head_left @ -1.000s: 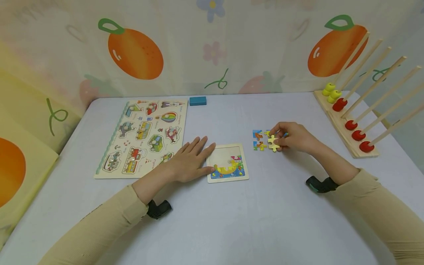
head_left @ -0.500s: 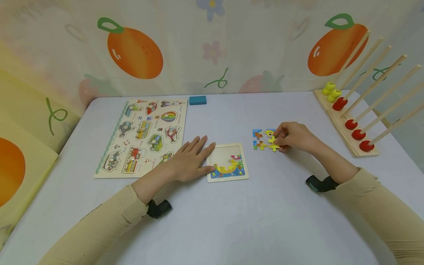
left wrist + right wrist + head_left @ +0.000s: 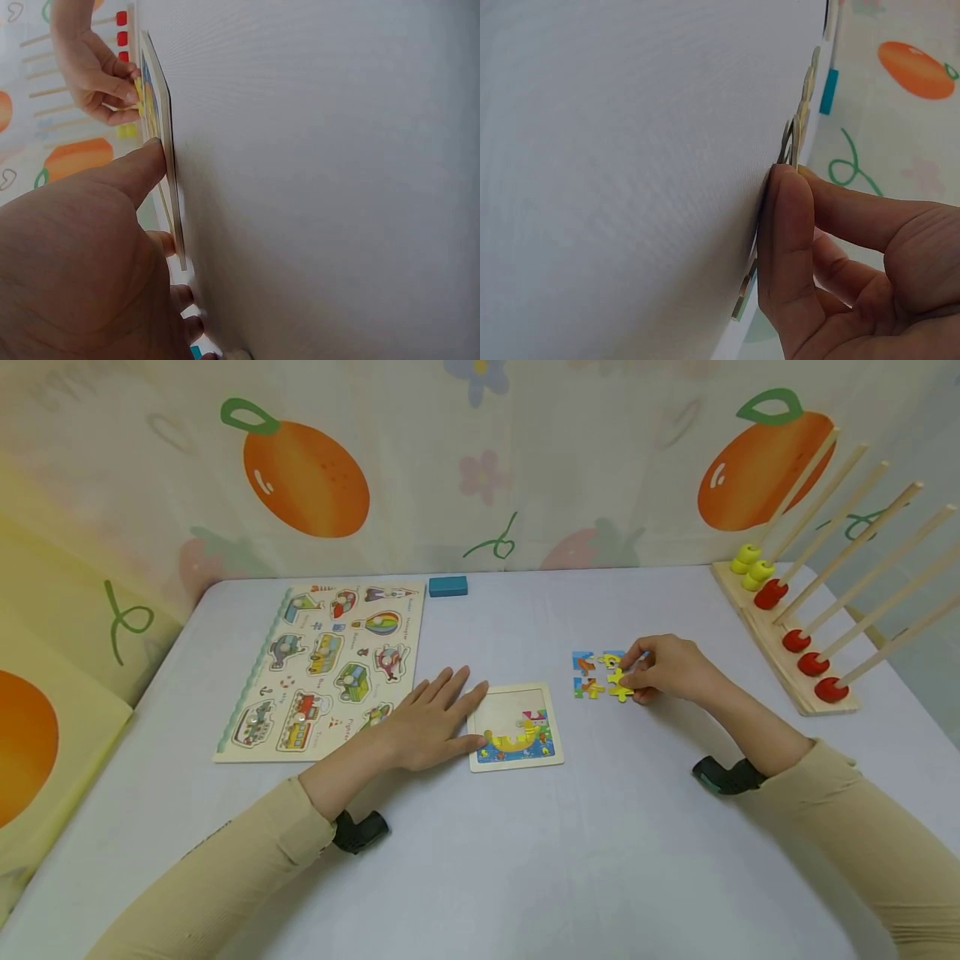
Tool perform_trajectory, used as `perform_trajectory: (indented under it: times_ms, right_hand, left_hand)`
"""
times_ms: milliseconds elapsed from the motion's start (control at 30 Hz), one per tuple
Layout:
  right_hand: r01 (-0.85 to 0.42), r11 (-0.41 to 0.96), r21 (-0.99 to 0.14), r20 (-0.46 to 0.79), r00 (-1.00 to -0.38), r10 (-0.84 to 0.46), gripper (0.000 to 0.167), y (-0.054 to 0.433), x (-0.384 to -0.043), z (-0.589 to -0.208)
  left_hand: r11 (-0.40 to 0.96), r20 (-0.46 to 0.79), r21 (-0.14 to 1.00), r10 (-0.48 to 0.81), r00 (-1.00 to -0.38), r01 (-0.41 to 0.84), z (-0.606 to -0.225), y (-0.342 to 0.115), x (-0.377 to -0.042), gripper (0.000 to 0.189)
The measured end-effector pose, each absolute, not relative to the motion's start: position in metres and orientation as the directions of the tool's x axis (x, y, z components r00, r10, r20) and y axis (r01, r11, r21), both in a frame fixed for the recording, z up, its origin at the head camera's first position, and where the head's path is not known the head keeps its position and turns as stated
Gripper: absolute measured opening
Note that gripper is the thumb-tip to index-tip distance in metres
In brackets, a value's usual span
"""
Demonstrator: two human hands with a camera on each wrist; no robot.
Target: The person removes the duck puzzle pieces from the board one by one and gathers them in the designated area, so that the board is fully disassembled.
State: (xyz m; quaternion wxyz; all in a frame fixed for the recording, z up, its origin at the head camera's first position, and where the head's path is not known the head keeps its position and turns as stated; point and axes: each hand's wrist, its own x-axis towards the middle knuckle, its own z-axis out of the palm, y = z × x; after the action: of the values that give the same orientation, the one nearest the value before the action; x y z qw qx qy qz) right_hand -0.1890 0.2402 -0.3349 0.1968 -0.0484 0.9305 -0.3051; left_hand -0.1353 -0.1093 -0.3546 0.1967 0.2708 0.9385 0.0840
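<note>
My left hand (image 3: 420,731) lies with fingers spread at the left side of a small wooden jigsaw tray (image 3: 498,710). Its thumb rests on the tray's edge, plainly so in the left wrist view. Yellow and blue pieces fill the tray's lower and right parts, and bare wood shows at the upper left. Further right, my right hand (image 3: 663,668) pinches a yellow jigsaw piece (image 3: 619,687) between thumb and fingers. In the right wrist view this piece (image 3: 795,139) stands slightly tilted at the fingertips. Loose jigsaw pieces (image 3: 583,662) lie beside it on the table, some partly behind the fingers.
A larger peg puzzle board (image 3: 258,693) with vehicle pictures lies at the left, partly under the left hand's side of the view. A blue block (image 3: 447,586) sits at the back edge. At the right stands a wooden bead rack (image 3: 783,647) with tall rods and red and yellow beads.
My right hand has shifted slightly right and the pinched piece has settled lower, uncovering more of the yellow piece behind it. The left hand and tray stay put.
</note>
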Motion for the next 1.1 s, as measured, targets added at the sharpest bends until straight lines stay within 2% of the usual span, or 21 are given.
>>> perform_trajectory:
  times_ms: [500,1100]
  right_hand:
    - [0.046,0.796,-0.603,-0.342,-0.917,-0.205,0.029,0.241,-0.188,-0.335]
    - [-0.009,0.77,-0.638,-0.219,-0.956,-0.193,0.025,0.224,-0.186,-0.326]
  left_hand:
    - [0.843,-0.336,0.26,0.536,-0.775,0.47,-0.354,-0.109,-0.135,0.077]
    - [0.839,-0.33,0.261,0.542,-0.773,0.477,-0.349,-0.109,-0.133,0.078]
